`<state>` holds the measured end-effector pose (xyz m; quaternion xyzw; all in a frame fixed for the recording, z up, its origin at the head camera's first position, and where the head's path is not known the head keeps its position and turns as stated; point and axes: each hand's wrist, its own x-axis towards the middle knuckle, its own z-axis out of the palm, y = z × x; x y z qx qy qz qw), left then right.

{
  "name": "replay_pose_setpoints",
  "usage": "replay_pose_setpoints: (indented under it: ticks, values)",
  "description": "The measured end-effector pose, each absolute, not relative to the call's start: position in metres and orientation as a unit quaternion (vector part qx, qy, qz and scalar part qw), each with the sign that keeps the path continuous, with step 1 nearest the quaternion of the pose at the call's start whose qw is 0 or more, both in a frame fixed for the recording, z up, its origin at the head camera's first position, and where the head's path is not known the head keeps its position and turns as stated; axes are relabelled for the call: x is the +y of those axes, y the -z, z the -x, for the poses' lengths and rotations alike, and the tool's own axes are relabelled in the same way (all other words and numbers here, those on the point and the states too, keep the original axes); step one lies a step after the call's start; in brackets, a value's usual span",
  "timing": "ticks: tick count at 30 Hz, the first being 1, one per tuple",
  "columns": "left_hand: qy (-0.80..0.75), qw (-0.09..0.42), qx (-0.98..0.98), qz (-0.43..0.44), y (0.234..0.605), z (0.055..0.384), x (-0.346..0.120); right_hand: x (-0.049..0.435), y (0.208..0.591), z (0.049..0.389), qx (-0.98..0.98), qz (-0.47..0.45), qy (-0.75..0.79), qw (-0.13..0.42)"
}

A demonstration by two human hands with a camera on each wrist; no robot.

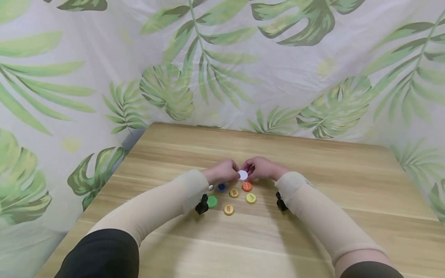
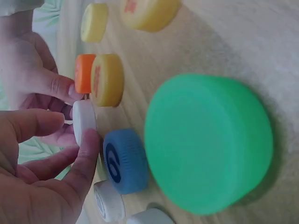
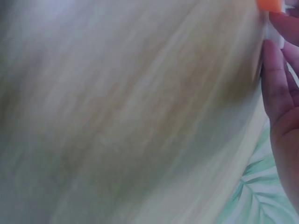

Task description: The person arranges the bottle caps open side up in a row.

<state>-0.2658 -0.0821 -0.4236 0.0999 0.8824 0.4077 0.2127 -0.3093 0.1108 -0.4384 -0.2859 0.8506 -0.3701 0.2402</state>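
Note:
A white bottle cap [image 1: 243,175] sits between both hands, its plain top facing up in the head view. My left hand [image 1: 224,171] holds its left edge, a fingertip pressing on the rim in the left wrist view. From the other side my right hand [image 1: 263,168] pinches the cap's edge with its fingertips. Close to those fingers lies an orange cap [image 2: 84,73]. Nearest the left wrist are a green cap [image 2: 191,144] and a blue cap [image 2: 125,161] with a dark mark. The right wrist view catches only part of the right hand [image 3: 285,98].
Two tan caps, one marked in red [image 1: 228,209] and one beside the orange cap [image 1: 234,193], lie nearer the body. A yellow cap [image 1: 251,198] is to their right. More white caps [image 2: 109,200] lie by the blue one. The wooden table [image 1: 313,247] meets a leaf-patterned curtain [image 1: 222,58].

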Motion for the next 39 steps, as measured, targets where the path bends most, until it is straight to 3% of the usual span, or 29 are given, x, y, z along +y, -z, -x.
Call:
replay_pose_setpoints:
  ticks: [14, 26, 34, 39]
  values:
    - [-0.436, 0.194, 0.872, -0.106, 0.424, 0.291, -0.105, 0.103, 0.440, 0.311, 0.845, 0.222, 0.447, 0.191]
    - [-0.613, 0.176, 0.769, -0.045, 0.403, 0.320, -0.131, 0.068, 0.411, 0.330, 0.791, 0.131, 0.575, 0.162]
    - [-0.693, 0.111, 0.712, 0.026, 0.402, 0.318, -0.149, 0.032, 0.410, 0.333, 0.745, 0.083, 0.640, 0.170]
    - [-0.684, 0.098, 0.721, 0.048, 0.401, 0.318, -0.156, 0.018, 0.412, 0.335, 0.706, 0.039, 0.687, 0.168]
